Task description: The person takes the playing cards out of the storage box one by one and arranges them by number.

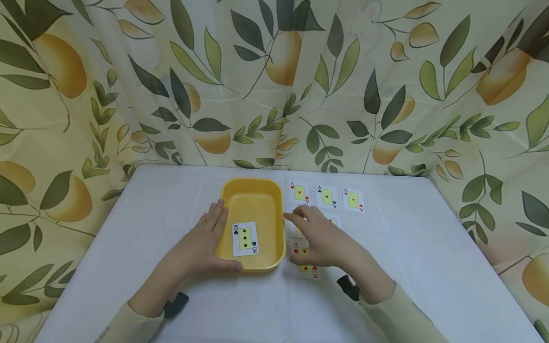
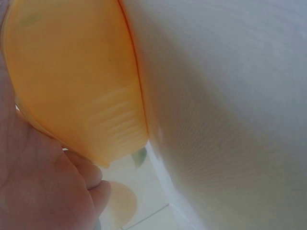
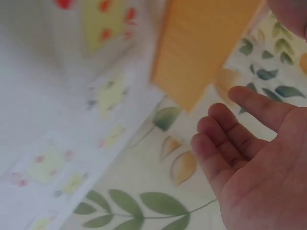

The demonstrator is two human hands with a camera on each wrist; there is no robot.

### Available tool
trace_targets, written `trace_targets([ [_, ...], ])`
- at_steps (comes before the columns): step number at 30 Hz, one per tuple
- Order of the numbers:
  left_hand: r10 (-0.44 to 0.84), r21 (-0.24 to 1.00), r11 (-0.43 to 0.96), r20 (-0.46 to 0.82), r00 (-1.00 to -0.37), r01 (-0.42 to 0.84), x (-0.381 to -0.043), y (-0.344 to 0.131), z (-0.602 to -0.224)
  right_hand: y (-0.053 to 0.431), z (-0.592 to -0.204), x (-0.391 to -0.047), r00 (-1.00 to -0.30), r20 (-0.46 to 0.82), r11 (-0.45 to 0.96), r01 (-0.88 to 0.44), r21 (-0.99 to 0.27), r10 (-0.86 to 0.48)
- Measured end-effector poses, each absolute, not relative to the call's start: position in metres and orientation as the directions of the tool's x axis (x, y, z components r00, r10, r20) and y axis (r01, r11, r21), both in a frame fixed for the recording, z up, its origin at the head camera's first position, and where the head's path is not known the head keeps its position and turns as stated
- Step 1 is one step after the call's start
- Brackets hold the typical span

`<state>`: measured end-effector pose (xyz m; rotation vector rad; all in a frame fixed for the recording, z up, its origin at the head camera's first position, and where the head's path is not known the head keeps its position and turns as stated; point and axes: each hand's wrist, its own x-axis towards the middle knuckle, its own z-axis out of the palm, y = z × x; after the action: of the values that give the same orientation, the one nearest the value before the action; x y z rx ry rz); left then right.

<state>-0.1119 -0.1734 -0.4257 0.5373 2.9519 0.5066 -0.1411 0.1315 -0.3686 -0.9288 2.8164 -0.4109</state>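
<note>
A yellow plastic tray [image 1: 250, 188] stands left of the middle of the table. Inside its near part lies a three of spades playing card [image 1: 245, 239], face up. My left hand [image 1: 199, 243] rests along the tray's left rim, fingers straight, the thumb at the near rim. The left wrist view shows the tray's outer wall [image 2: 72, 72] beside that palm. To the right of the tray, my right hand [image 1: 323, 238] hovers over cards with loosely bent fingers and holds nothing. It partly hides a three of hearts [image 1: 308, 269] and two cards behind it.
Behind the right hand, an ace of hearts [image 1: 299, 193], an ace of clubs [image 1: 327, 196] and an ace of diamonds [image 1: 353, 199] lie in a row. A white cloth [image 1: 407, 238] covers the table. A leaf-and-fruit patterned curtain [image 1: 274, 109] hangs at its far edge.
</note>
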Motion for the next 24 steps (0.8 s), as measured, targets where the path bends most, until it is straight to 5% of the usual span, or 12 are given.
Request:
trace_targets([
  [24,0.385,0.333,0.874,-0.026,-0.923,0.355,-0.112,-0.175,-0.427,0.042,-0.395,-0.162,-0.665,-0.178,0.685,-0.668,-0.291,-0.725],
])
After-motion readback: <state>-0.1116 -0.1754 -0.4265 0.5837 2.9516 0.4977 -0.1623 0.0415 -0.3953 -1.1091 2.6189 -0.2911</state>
